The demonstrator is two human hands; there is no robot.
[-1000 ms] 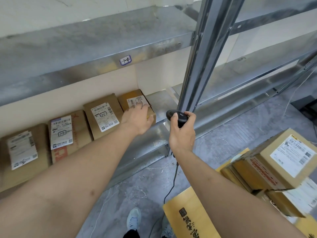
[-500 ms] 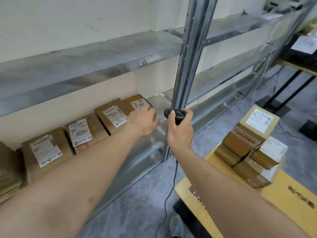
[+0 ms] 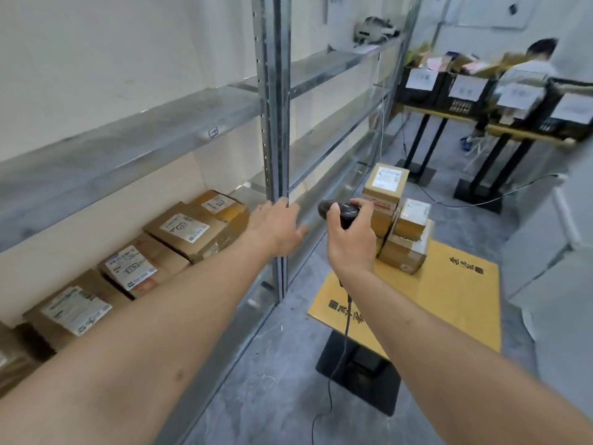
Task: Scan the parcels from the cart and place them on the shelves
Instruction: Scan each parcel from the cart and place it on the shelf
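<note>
Several brown cardboard parcels with white labels lie in a row on the low metal shelf; the rightmost parcel sits near the upright post. My left hand hovers with relaxed, spread fingers in front of the post, holding nothing. My right hand grips a black corded barcode scanner. Beyond it, a stack of parcels stands on the cart, which is topped with yellow cardboard.
A steel upright post divides the shelving bays. The scanner's cable hangs to the grey floor. Black crates with paper labels sit on a stand at the back right, where a person is seated.
My left hand has pulled away from the rightmost shelf parcel and moved right, in front of the post. My view has lifted and turned right towards the cart.
</note>
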